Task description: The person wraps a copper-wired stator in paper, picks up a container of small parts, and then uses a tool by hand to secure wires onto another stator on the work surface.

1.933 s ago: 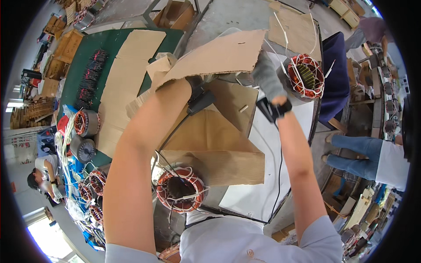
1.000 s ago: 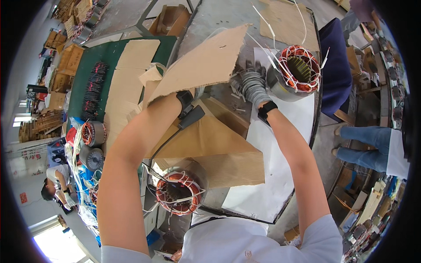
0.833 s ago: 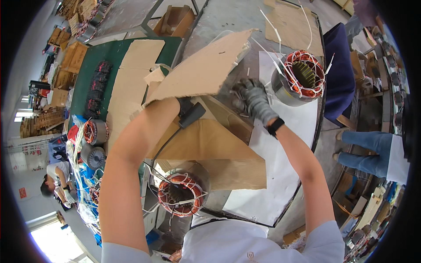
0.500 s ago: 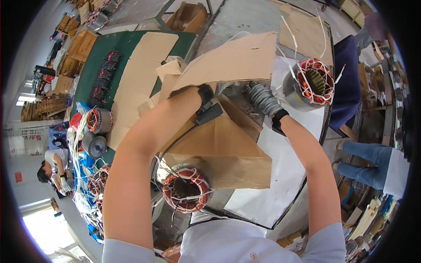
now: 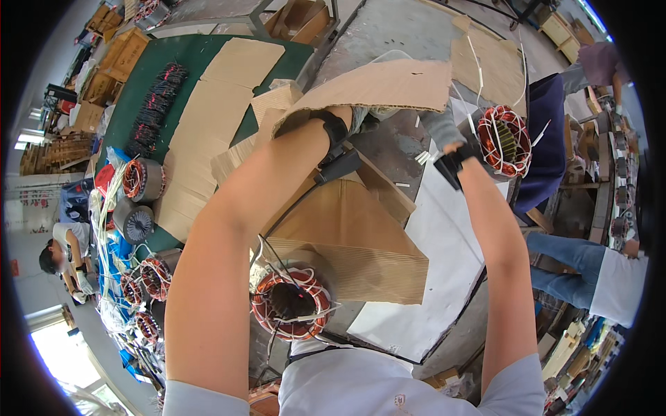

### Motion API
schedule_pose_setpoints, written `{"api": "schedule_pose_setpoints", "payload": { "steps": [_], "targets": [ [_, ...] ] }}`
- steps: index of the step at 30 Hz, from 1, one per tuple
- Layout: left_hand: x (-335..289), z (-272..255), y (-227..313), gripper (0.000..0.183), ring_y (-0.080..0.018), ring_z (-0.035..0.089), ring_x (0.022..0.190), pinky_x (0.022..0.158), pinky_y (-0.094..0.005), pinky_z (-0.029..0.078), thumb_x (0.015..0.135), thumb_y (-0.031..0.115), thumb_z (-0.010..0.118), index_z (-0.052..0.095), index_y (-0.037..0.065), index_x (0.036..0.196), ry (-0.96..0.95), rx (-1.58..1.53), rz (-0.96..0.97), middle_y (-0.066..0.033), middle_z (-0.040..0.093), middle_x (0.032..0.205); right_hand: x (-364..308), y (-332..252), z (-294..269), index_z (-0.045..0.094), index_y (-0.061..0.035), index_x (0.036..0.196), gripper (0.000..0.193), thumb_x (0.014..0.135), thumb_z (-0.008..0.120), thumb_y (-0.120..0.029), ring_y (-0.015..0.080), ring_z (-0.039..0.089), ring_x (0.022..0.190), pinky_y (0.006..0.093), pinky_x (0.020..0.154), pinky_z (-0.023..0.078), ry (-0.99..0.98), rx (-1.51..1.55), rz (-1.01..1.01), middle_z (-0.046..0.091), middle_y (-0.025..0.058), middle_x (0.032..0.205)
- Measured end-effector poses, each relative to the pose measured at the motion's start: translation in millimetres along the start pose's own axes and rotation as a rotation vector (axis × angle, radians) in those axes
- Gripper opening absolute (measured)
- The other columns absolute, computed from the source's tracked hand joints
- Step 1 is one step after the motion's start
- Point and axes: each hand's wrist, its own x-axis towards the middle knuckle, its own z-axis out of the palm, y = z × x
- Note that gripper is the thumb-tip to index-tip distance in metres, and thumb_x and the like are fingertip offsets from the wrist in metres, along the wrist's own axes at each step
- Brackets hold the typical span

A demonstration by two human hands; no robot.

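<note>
Head view: the cardboard (image 5: 388, 84) arches over the gloved left hand (image 5: 359, 118) and hides the fingertips of the gloved right hand (image 5: 440, 127), so whether these hands are grasping or released cannot be told. It stands over the grey tabletop (image 5: 369, 40), left of a stator (image 5: 504, 142). It looks tan, bent, rough-edged, with a small dark slit.

Right grip (image 5: 440, 126) partly behind the cardboard (image 5: 374, 88) again
</note>
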Motion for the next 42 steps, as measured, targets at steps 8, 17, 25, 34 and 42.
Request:
{"api": "schedule_pose_setpoints", "payload": {
  "steps": [8,17,25,34,42],
  "targets": [
    [-4,-23,-11,0.021,-0.0218,0.057,0.071,0.063,-0.0358,0.053,0.083,0.013,0.056,0.053,0.007,0.102,0.029,-0.005,0.003,-0.0076,0.056,0.088,-5,-29,-70,0.056,-0.0042,0.104,0.024,0.081,0.054,-0.009,0.0306,0.055,0.093,0.0344,0.080,0.045,-0.016,0.073,0.053,0.058,0.0174,0.098],
    [-3,2,-2,0.021,-0.0209,0.057,0.069,0.061,-0.0342,0.053,0.081,0.010,0.058,0.053,0.007,0.102,-0.022,0.046,0.052,-0.0068,0.056,0.086,-171,-68,-80,0.030,0.0009,0.132,0.058,0.083,0.049,-0.022,0.0414,0.038,0.118,0.0434,0.099,0.032,-0.309,-0.204,0.612,0.037,0.0280,0.128],
    [-7,-11,-1,0.013,-0.0183,0.053,0.061,0.057,-0.0327,0.052,0.079,0.011,0.062,0.053,0.008,0.088,0.100,0.083,-0.064,-0.0043,0.051,0.072,-122,-79,-44,0.030,0.0040,0.131,0.066,0.080,0.055,-0.030,0.0387,0.038,0.120,0.0412,0.102,0.029,-0.411,-0.230,0.599,0.035,0.0253,0.131],
    [-23,6,-6,0.014,-0.0185,0.053,0.065,0.060,-0.0326,0.051,0.080,0.013,0.060,0.052,0.008,0.091,0.079,0.147,0.138,-0.0052,0.052,0.076,-157,20,-5,0.052,-0.0064,0.098,0.023,0.086,0.048,-0.026,0.0343,0.058,0.080,0.0421,0.068,0.047,-0.185,-0.454,0.341,0.055,0.0191,0.093],
    [-26,-15,-5,0.016,-0.0187,0.053,0.069,0.063,-0.0326,0.050,0.081,0.014,0.058,0.051,0.007,0.094,0.072,0.129,0.101,-0.0059,0.052,0.079,-177,10,13,0.052,-0.0058,0.109,0.025,0.087,0.041,-0.008,0.0141,0.047,0.078,0.0251,0.069,0.042,-0.472,-0.760,-0.190,0.049,0.0020,0.089]
  ]
}}
